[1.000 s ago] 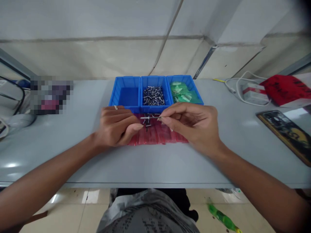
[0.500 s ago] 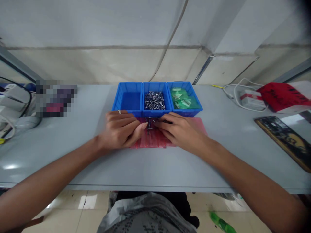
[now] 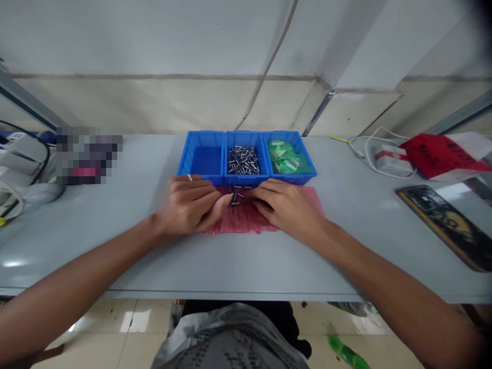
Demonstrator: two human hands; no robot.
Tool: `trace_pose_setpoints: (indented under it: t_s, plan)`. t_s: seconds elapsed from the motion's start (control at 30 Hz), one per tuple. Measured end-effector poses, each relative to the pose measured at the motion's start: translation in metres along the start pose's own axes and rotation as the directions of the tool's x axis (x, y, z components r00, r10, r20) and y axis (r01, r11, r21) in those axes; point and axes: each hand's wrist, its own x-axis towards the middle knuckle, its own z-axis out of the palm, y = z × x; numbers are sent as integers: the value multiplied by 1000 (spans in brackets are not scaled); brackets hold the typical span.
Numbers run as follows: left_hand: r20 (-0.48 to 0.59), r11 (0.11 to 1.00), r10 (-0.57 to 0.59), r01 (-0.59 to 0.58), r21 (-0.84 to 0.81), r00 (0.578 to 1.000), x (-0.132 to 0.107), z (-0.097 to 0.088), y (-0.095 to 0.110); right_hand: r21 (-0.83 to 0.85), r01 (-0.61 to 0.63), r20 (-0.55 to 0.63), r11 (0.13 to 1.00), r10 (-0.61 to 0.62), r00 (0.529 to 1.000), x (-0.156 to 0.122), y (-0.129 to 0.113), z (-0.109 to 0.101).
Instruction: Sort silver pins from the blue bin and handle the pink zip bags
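Both my hands rest on a stack of red plastic bags (image 3: 246, 220) lying on the grey table. My left hand (image 3: 192, 205) is curled in a loose fist, its thumb pointing at a small heap of metal pins (image 3: 235, 195) on the bags. My right hand (image 3: 286, 205) lies opposite, fingers held together with the tips at the same heap. What either hand pinches is hidden. Just behind stand three blue bins: the left bin (image 3: 202, 159) is empty, the middle bin (image 3: 243, 160) holds several metal pins, and the right bin (image 3: 288, 158) holds green packets.
At the right lie a white cable (image 3: 369, 148), a small white box (image 3: 392, 159), a red bag (image 3: 438, 154) and a dark tray (image 3: 446, 218). Cables and grey equipment (image 3: 23, 174) sit at the left. The table's front edge (image 3: 246, 294) is close to me.
My right hand, which held one pin up in a pinch, has come down onto the heap on the red bags. The left hand has stayed in place.
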Motion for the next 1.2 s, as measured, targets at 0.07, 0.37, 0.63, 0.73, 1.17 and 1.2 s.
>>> trace_pose_setpoints:
  t_s: [0.07, 0.37, 0.63, 0.73, 1.17, 1.2]
  plan:
    - [15, 1000, -3, 3, 2, 1000, 0, 0, 0, -13, 4, -37, 1000, -5, 999, 0, 0, 0]
    - [34, 999, -8, 6, 51, 999, -4, 0, 0, 208, 123, -359, 970, -41, 932, 0, -12, -9]
    - [26, 999, -11, 10, 35, 1000, -8, 2, -4, 547, 82, -389, 833, 166, 906, 0, -23, -20]
    - [12, 999, -34, 34, 32, 999, -8, 2, -4, 663, 28, -342, 748, 270, 900, 0, -25, -21]
    - [41, 1000, 15, -16, 14, 999, -6, 1, -1, 822, 33, -284, 568, 360, 889, -1, -33, -18]
    - [45, 1000, 19, -19, 12, 999, -7, 1, -1, 825, 33, -279, 565, 355, 892, -1, -33, -19]
